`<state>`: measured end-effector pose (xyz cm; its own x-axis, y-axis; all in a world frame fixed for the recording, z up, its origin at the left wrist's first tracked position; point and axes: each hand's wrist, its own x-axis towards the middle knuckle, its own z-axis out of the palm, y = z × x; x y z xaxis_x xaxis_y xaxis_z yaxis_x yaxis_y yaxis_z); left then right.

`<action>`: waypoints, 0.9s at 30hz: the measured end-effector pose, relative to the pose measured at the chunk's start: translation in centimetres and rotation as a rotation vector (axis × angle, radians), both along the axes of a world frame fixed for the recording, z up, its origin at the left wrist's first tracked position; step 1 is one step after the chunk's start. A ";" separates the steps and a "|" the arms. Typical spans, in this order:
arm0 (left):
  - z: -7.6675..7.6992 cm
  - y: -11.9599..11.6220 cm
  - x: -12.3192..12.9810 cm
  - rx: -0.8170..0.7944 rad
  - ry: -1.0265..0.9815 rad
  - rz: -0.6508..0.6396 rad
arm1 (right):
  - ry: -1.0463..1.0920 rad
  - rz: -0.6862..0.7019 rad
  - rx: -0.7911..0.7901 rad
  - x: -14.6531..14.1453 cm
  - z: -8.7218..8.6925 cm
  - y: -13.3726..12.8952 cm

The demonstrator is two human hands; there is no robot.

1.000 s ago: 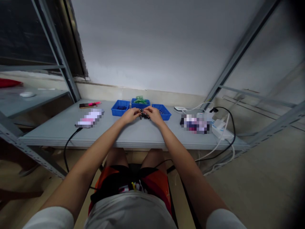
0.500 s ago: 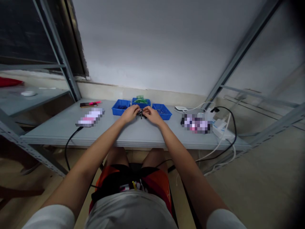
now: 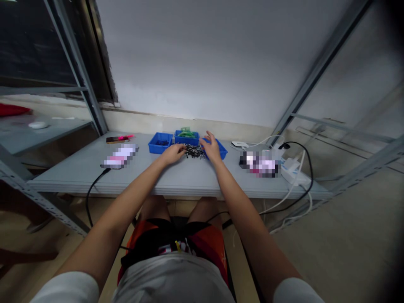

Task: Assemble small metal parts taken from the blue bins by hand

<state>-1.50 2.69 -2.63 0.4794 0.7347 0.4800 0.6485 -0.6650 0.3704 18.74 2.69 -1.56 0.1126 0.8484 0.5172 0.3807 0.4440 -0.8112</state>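
A pile of small dark and silvery metal pieces (image 3: pixel 194 151) lies on the grey table between my hands. My left hand (image 3: pixel 174 153) rests at the pile's left edge with its fingers bent together; whatever they pinch is too small to name. Over the near left part of the right blue tray (image 3: pixel 222 151) is my right hand (image 3: pixel 211 147), its fingers spread and nothing visible in them. Behind the pile stands a blue tray (image 3: pixel 177 140) with green items (image 3: pixel 187 133). The left blue tray (image 3: pixel 154 147) has small dark contents.
A phone (image 3: pixel 120 155) with a black cable lies on the left, a pink item (image 3: pixel 125 137) behind it. Toward the right are another phone (image 3: pixel 259 164), a white power strip (image 3: pixel 295 173) and loose cables. Metal shelf posts rise at both sides.
My right hand has moved right and up, away from my left hand, and its fingers have spread. The metal pile between them is now uncovered. My left hand has barely shifted.
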 end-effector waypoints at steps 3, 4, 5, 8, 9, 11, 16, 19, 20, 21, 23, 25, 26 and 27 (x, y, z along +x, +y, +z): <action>-0.3 0.2 -0.1 0.056 0.084 0.000 | -0.066 0.120 -0.031 -0.5 -0.5 -0.2; -0.4 0.3 -0.2 0.064 0.107 0.004 | -0.125 0.169 -0.033 -0.7 -0.6 -0.4; -0.5 0.3 -0.2 0.061 0.127 0.007 | -0.199 0.212 -0.035 -0.9 -0.7 -0.6; -1.0 0.6 -0.4 0.008 0.161 -0.012 | -0.445 0.288 -0.050 -1.2 -0.9 -1.3; -1.1 0.7 -0.4 -0.010 0.165 -0.020 | -0.510 0.300 -0.061 -1.2 -0.9 -1.5; -1.3 0.9 -0.4 -0.028 0.168 -0.022 | -0.598 0.315 -0.091 -1.1 -0.7 -1.7; -1.4 1.0 -0.3 -0.016 0.175 -0.004 | -0.650 0.323 -0.118 -0.9 -0.6 -1.9; -1.2 0.9 -0.2 -0.022 0.168 0.004 | -0.658 0.325 -0.116 -0.9 -0.7 -1.7; -1.2 0.8 -0.2 -0.029 0.162 0.007 | -0.660 0.327 -0.116 -0.9 -0.7 -1.7; -1.0 0.7 -0.2 -0.038 0.158 0.009 | -0.661 0.330 -0.117 -0.8 -0.8 -1.6; -0.8 0.5 -0.2 -0.056 0.158 0.012 | -0.656 0.333 -0.116 -0.8 -0.9 -1.5; -0.7 0.3 -0.2 -0.071 0.166 0.011 | -0.653 0.335 -0.109 -0.7 -1.0 -1.4; -0.6 0.3 -0.2 -0.078 0.168 0.008 | -0.653 0.333 -0.107 -0.7 -1.1 -1.3; -0.6 0.2 -0.2 -0.086 0.166 0.004 | -0.654 0.332 -0.103 -0.7 -1.1 -1.3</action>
